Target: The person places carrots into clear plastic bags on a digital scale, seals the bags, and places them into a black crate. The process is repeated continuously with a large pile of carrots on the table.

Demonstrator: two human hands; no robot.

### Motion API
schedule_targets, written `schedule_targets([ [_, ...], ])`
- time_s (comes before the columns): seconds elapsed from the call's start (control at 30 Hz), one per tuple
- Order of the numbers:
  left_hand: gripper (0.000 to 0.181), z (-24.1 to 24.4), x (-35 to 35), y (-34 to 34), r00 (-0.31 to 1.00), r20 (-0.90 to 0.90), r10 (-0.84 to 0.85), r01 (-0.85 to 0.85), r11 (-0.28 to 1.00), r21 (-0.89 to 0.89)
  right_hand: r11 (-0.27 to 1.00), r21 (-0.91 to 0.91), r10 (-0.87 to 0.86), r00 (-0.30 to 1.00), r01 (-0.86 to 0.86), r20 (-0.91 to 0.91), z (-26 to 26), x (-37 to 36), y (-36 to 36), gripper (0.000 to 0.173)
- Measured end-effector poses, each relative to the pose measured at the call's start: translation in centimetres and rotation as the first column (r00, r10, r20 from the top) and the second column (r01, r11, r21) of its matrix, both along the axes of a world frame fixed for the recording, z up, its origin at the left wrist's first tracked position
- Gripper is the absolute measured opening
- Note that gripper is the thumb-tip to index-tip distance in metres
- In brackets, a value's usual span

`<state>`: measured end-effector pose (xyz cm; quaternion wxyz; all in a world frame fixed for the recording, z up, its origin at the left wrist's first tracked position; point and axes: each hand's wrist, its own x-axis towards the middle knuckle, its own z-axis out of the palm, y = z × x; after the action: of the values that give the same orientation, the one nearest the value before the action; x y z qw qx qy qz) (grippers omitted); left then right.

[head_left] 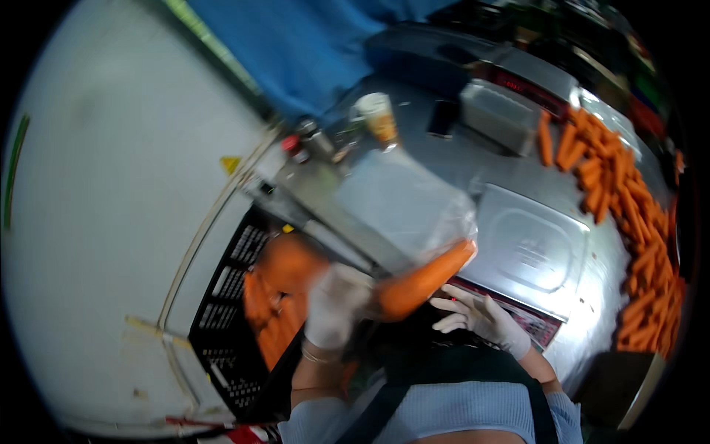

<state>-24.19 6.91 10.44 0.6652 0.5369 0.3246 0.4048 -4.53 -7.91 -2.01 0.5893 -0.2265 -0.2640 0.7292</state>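
My left hand, white-gloved and blurred by motion, is closed at the near edge of the metal table. A long orange carrot shape juts out on its right, its far end against clear plastic. On the hand's left is a heavily blurred orange mass, above the carrots in a black crate. Blur hides exactly how the fingers meet these pieces. My right hand, also gloved, has its fingers apart and holds nothing. It hovers by the front panel of a scale with a bare steel pan.
A stack of clear plastic bags lies left of the scale. Beyond are a paper cup, a red-capped jar, a phone and a plastic container. Loose carrots are heaped along the right side. A white wall stands left.
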Motion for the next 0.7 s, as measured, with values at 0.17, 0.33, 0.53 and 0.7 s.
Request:
schedule_targets([
  [0.17,0.003,3.0,-17.2,5.3,0.911,0.127,0.393,-0.412,0.887,0.209,0.998,-0.055,-0.024,0.981,0.036,0.194,1.4,-1.4,1.9,0.067],
  [0.33,0.010,0.0,-27.9,10.3,0.600,-0.289,0.746,-0.580,0.654,0.486,0.985,-0.132,-0.074,0.966,0.110,0.248,0.5,-1.6,3.0,0.057],
  [0.53,0.009,-17.9,-40.5,17.2,0.378,-0.581,0.721,-0.404,0.693,0.597,0.955,-0.163,-0.211,0.953,0.249,0.217,0.8,-1.0,3.1,0.049],
  [0.7,0.010,-26.0,-41.0,17.3,0.228,-0.795,0.563,-0.440,0.788,0.431,0.907,-0.219,-0.313,0.924,0.359,0.219,-0.1,0.1,1.3,0.047],
])
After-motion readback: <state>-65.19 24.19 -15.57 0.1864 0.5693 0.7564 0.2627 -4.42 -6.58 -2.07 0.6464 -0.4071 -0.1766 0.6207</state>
